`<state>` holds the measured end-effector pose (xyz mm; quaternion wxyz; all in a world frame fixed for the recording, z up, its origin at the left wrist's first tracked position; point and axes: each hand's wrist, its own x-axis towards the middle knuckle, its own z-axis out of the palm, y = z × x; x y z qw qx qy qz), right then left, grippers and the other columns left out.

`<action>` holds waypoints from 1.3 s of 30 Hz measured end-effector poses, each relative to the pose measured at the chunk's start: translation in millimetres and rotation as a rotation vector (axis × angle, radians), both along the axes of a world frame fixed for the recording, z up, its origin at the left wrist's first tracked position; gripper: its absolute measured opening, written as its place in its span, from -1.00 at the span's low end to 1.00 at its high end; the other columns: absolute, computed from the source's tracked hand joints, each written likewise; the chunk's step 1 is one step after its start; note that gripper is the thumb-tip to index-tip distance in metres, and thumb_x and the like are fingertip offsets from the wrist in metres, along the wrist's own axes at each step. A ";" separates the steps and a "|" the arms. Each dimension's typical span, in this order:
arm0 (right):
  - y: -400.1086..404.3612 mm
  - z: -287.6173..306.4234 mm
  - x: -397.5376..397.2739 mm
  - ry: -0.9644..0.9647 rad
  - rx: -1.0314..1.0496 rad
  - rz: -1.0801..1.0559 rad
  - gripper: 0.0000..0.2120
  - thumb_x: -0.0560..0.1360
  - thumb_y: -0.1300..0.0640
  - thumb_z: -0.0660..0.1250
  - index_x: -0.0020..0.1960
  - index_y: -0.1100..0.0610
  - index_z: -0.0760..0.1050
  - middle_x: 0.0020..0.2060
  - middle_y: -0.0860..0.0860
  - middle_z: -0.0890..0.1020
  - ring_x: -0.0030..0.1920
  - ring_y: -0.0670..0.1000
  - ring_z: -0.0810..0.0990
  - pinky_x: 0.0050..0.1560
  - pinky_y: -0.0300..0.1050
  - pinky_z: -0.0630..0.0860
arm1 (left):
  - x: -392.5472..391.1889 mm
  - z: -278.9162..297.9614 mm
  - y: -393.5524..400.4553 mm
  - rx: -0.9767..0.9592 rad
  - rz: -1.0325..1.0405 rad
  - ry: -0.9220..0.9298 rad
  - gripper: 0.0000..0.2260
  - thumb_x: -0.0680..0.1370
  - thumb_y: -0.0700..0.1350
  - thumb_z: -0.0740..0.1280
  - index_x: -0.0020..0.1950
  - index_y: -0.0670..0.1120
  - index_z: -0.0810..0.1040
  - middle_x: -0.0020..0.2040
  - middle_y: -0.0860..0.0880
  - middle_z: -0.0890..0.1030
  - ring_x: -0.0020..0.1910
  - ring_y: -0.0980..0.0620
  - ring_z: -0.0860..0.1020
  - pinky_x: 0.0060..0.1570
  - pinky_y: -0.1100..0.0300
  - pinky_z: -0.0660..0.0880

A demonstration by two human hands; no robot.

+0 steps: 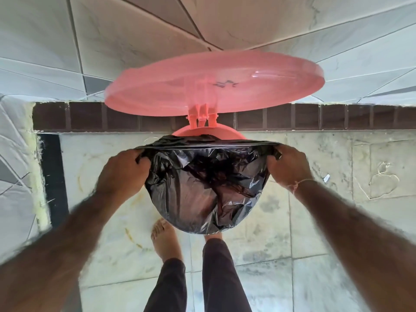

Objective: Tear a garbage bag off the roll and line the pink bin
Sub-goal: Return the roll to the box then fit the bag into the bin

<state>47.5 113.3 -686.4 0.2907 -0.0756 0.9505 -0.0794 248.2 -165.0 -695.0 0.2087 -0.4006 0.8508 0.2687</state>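
The person is standing barefoot on the tiled floor (292, 255), both arms reaching forward. The left hand (122, 174) is gripping the black garbage bag (202, 185) at its left edge; the right hand (290, 166) is clenching the right edge. Between the hands the bag is covering the mouth of the pink bin (209, 131), whose rim is showing just beyond them. Farther beyond, the bin's lid (213, 84) is standing open against the wall.
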 end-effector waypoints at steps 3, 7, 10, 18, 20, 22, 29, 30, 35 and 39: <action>-26.1 5.7 -12.6 -0.061 -0.065 -0.125 -0.78 0.45 0.11 0.26 -0.03 0.19 0.60 -0.15 0.12 0.65 -0.16 0.12 0.54 -0.24 -0.23 0.39 | -29.7 8.1 6.6 0.127 0.101 0.030 -0.73 0.43 0.00 0.16 -0.19 -0.16 0.54 -0.35 -0.13 0.53 -0.34 -0.15 0.48 -0.36 0.13 0.34; -55.2 -3.1 -13.0 -0.131 -0.215 -0.211 -0.83 0.47 0.12 0.28 -0.04 0.17 0.58 -0.14 0.09 0.64 -0.12 0.11 0.57 -0.29 -0.21 0.47 | -66.5 11.7 16.7 0.284 0.302 0.113 -0.76 0.44 -0.03 0.21 -0.26 -0.19 0.49 -0.42 -0.14 0.51 -0.42 -0.14 0.49 -0.38 0.17 0.36; -63.3 -13.0 -12.5 -0.119 -0.249 -0.233 -0.75 0.49 0.05 0.27 0.04 0.18 0.60 -0.09 0.05 0.62 -0.03 0.11 0.57 0.06 -0.07 0.54 | -79.3 6.2 16.6 0.205 0.164 0.073 -0.80 0.50 -0.02 0.14 -0.20 -0.10 0.44 -0.29 -0.11 0.51 -0.33 -0.12 0.48 -0.36 0.15 0.30; -28.5 -38.3 -11.5 -0.192 -0.372 -0.496 -0.53 0.48 -0.12 0.30 -0.28 0.30 0.60 -0.32 0.17 0.68 -0.29 0.08 0.56 -0.20 0.01 0.53 | -60.0 -6.3 1.8 0.500 0.330 0.013 -0.54 0.57 0.23 0.11 0.04 -0.12 0.58 0.00 -0.09 0.60 -0.01 -0.10 0.53 0.05 0.05 0.43; -21.2 -41.1 -8.0 -0.264 -0.383 -0.522 -0.53 0.50 -0.10 0.31 -0.27 0.32 0.60 -0.32 0.15 0.67 -0.32 0.06 0.55 -0.24 -0.05 0.52 | -50.5 -6.0 -3.9 0.582 0.465 -0.018 -0.44 0.48 0.33 0.15 0.02 -0.15 0.57 0.04 -0.21 0.65 0.04 -0.22 0.60 0.19 -0.15 0.49; -16.4 -45.4 -5.0 -0.282 -0.395 -0.501 -0.56 0.52 -0.03 0.30 -0.30 0.33 0.57 -0.40 0.10 0.60 -0.37 0.03 0.49 -0.28 -0.11 0.43 | -42.8 -3.8 -5.6 0.631 0.532 -0.019 -0.57 0.51 0.26 0.18 -0.05 -0.08 0.59 0.02 -0.19 0.65 0.04 -0.19 0.60 0.18 -0.17 0.50; 2.8 -42.3 -11.3 -0.139 -0.157 0.332 -0.78 0.47 0.27 0.23 0.03 0.15 0.60 -0.09 0.17 0.66 -0.10 0.21 0.61 -0.06 0.05 0.58 | -23.0 -1.9 3.2 0.397 0.204 -0.031 -0.62 0.62 0.01 0.10 -0.30 -0.21 0.32 -0.35 -0.17 0.40 -0.31 -0.12 0.39 -0.32 0.07 0.24; 7.4 -41.1 -10.1 -0.091 -0.111 0.511 -0.81 0.45 0.27 0.24 0.00 0.16 0.57 -0.12 0.17 0.63 -0.13 0.22 0.59 -0.10 0.06 0.57 | -21.9 -0.3 4.9 0.373 0.185 -0.035 -0.65 0.63 -0.06 0.10 -0.31 -0.19 0.31 -0.36 -0.17 0.38 -0.31 -0.14 0.37 -0.34 0.05 0.21; 35.1 -26.3 -1.0 0.162 0.081 0.963 -0.86 0.46 0.16 0.19 -0.09 0.18 0.49 -0.16 0.13 0.56 -0.07 0.20 0.53 -0.03 0.09 0.53 | -4.5 0.1 5.5 0.273 0.058 -0.166 -0.82 0.61 -0.19 0.14 -0.04 -0.24 0.48 -0.26 -0.08 0.37 -0.10 -0.18 0.53 -0.15 0.07 0.41; 57.1 -23.4 2.9 0.213 0.128 1.146 -0.79 0.42 0.14 0.30 0.01 0.19 0.56 -0.02 0.14 0.62 0.18 0.23 0.53 0.27 0.17 0.41 | 6.4 -1.2 6.3 0.305 0.122 -0.182 -0.89 0.54 -0.30 0.17 -0.12 -0.24 0.48 -0.31 -0.05 0.37 -0.22 -0.06 0.50 -0.24 0.19 0.42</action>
